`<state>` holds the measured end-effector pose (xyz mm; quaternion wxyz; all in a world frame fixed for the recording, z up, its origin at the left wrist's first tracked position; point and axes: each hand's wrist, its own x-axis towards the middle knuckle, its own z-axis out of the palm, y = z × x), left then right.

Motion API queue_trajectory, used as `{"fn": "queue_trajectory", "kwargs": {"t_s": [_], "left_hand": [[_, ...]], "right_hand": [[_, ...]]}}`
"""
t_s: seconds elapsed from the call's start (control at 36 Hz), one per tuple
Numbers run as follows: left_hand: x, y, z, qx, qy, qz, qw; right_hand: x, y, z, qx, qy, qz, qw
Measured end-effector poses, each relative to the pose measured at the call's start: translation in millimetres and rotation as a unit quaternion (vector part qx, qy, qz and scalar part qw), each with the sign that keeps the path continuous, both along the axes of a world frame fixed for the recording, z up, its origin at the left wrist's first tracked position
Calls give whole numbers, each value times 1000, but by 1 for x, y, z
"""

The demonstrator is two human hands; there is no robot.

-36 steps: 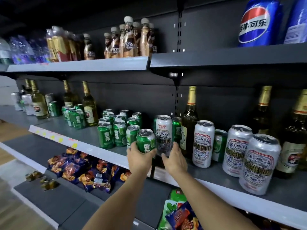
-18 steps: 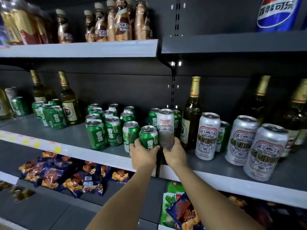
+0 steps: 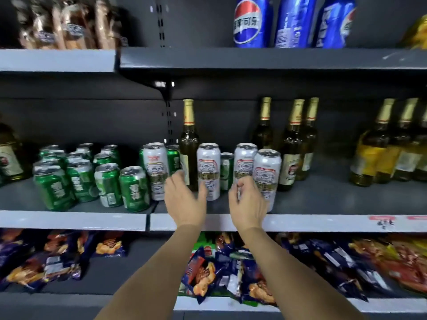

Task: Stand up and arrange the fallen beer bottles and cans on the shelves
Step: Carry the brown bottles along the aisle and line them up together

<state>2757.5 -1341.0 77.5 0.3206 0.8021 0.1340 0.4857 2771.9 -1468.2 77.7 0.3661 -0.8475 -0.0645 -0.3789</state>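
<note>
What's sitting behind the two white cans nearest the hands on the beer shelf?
Between the white can by the left hand and the next one right, a green can stands farther back. Its lower part is covered, so anything beyond it is hidden.

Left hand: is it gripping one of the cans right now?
No. The left hand is spread open in front of the white cans, its fingers straight and wrapped around nothing.
</note>
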Motion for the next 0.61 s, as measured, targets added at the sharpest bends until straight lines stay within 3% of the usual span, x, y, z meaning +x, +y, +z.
{"fn": "queue_trajectory", "kwargs": {"t_s": [0.22,0.61], "left_hand": [[5,-153,2,15,-23,-118,993],[67,-330,3,-60,102,-245,962]], "right_hand": [[-8,-139,-8,1,-23,-28,999],[38,-339,-9,75,67,-146,984]]}}
